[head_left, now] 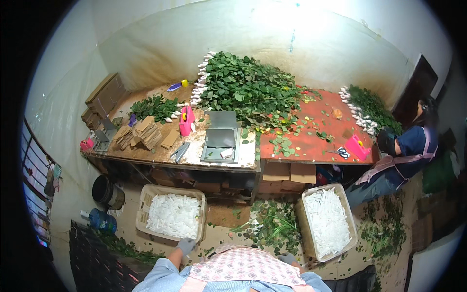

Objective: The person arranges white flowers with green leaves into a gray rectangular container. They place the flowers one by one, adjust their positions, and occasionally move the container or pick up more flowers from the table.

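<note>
My left hand (186, 245), in a grey glove, is low beside the near right corner of a beige plastic crate (140, 221). That crate holds a heap of white slender pieces (174, 215). It is too small to tell whether the hand touches the rim or how its fingers lie. My right hand (287, 258), also gloved, hangs beside my pink patterned apron (248, 265), its fingers partly hidden. Closest to it is a second beige crate (305, 238), filled with similar white pieces (327, 221).
Ahead stands a workbench (194, 163) bearing a large pile of leafy stems (248, 82), cardboard pieces (141, 134), a grey metal device (220, 141) and pink tape dispensers (186, 120). Cut greenery (275, 224) litters the floor. Another person (413, 146) works at the right end.
</note>
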`<action>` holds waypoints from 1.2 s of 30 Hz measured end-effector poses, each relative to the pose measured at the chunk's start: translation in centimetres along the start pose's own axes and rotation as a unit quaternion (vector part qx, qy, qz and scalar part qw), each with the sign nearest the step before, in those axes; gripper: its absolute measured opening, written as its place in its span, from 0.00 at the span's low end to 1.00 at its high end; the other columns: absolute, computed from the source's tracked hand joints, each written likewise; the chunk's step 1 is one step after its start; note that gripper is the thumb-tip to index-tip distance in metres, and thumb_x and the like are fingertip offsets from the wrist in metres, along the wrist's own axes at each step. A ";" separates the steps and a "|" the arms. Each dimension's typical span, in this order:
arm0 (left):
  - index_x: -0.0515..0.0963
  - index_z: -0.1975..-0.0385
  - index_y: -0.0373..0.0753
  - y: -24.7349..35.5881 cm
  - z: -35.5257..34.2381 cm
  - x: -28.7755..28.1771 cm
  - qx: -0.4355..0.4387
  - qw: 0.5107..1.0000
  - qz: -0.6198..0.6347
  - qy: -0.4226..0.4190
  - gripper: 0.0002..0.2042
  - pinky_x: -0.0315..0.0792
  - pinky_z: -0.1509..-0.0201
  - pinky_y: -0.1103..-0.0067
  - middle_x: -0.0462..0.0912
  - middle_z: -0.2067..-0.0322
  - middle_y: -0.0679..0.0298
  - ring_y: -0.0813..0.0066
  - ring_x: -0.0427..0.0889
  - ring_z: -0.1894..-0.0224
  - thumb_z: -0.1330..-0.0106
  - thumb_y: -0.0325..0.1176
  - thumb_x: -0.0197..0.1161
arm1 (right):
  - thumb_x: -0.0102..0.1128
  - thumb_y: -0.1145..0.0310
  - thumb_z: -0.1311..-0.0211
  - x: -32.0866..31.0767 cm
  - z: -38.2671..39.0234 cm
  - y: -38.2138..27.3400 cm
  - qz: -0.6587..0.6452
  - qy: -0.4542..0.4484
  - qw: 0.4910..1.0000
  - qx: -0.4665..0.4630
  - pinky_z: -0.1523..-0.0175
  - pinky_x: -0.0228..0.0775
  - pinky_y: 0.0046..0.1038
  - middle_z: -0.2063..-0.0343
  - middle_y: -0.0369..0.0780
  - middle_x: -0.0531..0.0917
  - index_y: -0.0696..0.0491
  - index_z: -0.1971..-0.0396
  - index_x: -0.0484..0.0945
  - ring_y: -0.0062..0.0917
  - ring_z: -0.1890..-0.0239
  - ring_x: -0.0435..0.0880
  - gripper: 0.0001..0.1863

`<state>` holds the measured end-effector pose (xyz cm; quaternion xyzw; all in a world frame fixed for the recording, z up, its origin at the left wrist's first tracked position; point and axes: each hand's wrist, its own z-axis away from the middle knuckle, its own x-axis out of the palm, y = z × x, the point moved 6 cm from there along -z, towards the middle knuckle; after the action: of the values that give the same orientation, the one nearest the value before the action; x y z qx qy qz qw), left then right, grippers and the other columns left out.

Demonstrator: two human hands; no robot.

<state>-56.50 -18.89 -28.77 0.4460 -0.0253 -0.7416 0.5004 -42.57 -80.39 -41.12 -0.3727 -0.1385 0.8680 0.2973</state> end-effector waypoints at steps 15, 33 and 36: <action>0.83 0.56 0.34 28.6 -21.1 -33.0 0.218 0.933 0.091 0.270 0.14 0.78 0.60 0.76 0.86 0.68 0.63 0.77 0.83 0.66 0.25 0.40 0.60 | 0.66 0.56 0.35 -15.6 -11.9 -49.4 -0.081 0.256 0.908 -0.323 0.35 0.70 0.40 0.44 0.54 0.79 0.59 0.41 0.75 0.47 0.41 0.78 0.28; 0.68 0.31 0.41 64.3 -53.5 -32.0 0.517 0.819 -0.246 -0.034 0.31 0.70 0.32 0.61 0.74 0.35 0.51 0.50 0.75 0.36 0.32 0.46 0.64 | 0.56 0.55 0.35 -13.4 -23.3 -70.2 0.126 0.429 0.883 -0.142 0.26 0.48 0.55 0.35 0.54 0.68 0.60 0.32 0.63 0.55 0.30 0.60 0.36; 0.56 0.24 0.42 64.6 -55.5 -28.0 0.519 0.766 -0.379 -0.027 0.40 0.62 0.28 0.56 0.62 0.28 0.51 0.49 0.63 0.28 0.33 0.47 0.64 | 0.57 0.55 0.35 -13.6 -23.4 -69.9 0.122 0.419 0.890 -0.130 0.26 0.49 0.55 0.35 0.54 0.68 0.60 0.32 0.63 0.54 0.30 0.61 0.37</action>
<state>30.99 -6.94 -13.00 0.5909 -0.2490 -0.7563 -0.1301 10.80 -33.51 -17.12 -0.7515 -0.0665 0.6344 0.1686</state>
